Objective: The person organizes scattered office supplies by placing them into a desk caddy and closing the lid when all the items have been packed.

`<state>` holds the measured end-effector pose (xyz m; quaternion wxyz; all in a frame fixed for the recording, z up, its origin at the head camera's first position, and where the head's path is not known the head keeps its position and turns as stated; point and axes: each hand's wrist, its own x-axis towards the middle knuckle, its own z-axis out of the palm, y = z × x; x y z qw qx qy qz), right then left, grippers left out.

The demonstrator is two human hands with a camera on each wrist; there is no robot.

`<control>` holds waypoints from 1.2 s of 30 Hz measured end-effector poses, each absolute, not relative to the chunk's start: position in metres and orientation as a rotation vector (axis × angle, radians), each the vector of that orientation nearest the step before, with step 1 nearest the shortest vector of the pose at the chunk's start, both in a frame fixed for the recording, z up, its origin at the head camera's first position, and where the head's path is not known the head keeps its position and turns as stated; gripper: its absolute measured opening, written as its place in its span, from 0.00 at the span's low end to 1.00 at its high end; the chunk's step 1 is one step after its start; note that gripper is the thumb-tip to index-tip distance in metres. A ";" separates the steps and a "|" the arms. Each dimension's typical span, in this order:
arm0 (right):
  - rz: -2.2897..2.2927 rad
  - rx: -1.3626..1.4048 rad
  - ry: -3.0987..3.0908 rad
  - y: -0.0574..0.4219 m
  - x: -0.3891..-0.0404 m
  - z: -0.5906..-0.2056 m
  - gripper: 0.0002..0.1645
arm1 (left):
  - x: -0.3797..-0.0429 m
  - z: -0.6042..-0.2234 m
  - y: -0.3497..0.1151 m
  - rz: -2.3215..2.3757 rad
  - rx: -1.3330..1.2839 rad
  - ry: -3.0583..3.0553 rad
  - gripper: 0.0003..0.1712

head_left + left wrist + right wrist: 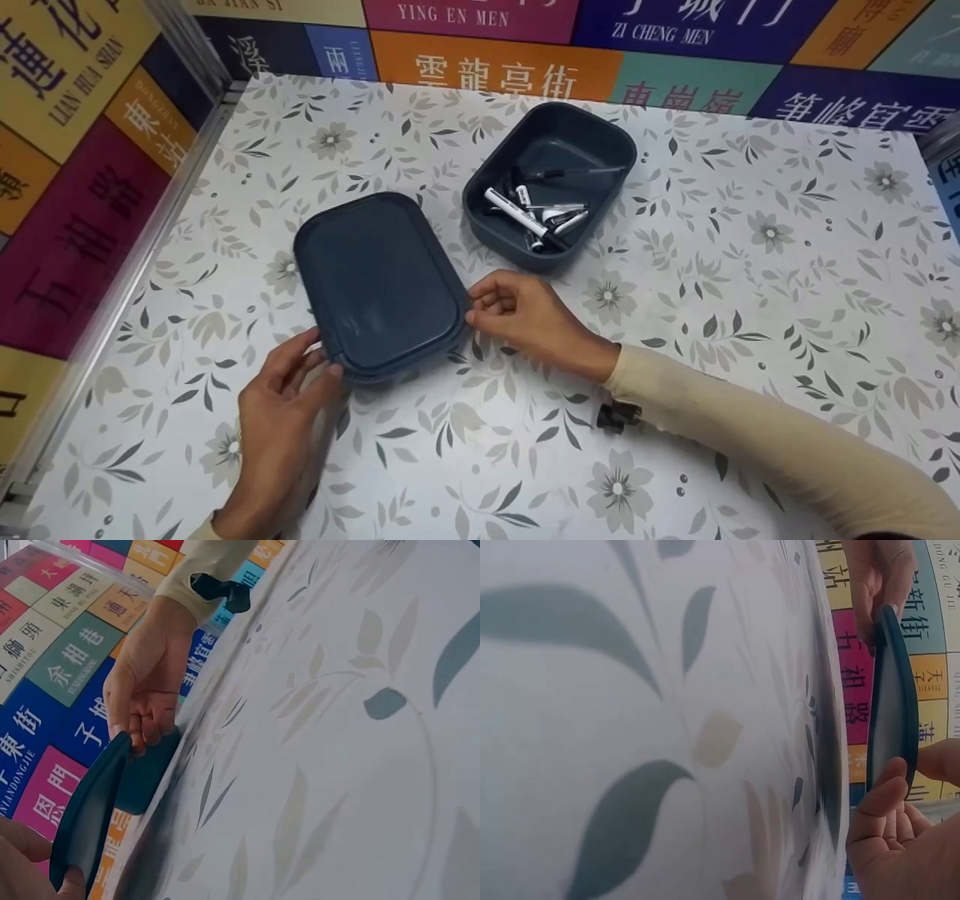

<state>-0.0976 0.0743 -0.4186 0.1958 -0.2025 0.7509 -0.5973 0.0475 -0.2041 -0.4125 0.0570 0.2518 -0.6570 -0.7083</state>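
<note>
A dark blue rectangular lid is held above the table by both hands. My left hand pinches its near left corner between thumb and fingers. On the opposite side my right hand pinches the right edge near the front corner, the other fingers curled. The right wrist view shows the lid edge-on, with a gap between it and the tabletop. Beyond the right hand stands a matching dark blue box, uncovered. Inside it lie a white marker, a black pen and several other pens.
The table wears a white cover printed with grey leaves and flowers. Colourful panels with lettering rise along its back edge and left side. A small black object sits at the right sleeve's wrist.
</note>
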 end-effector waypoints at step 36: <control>-1.953 -0.498 2.157 0.113 -0.113 -0.393 0.15 | -0.005 -0.391 -0.180 -2.066 0.318 -2.009 0.30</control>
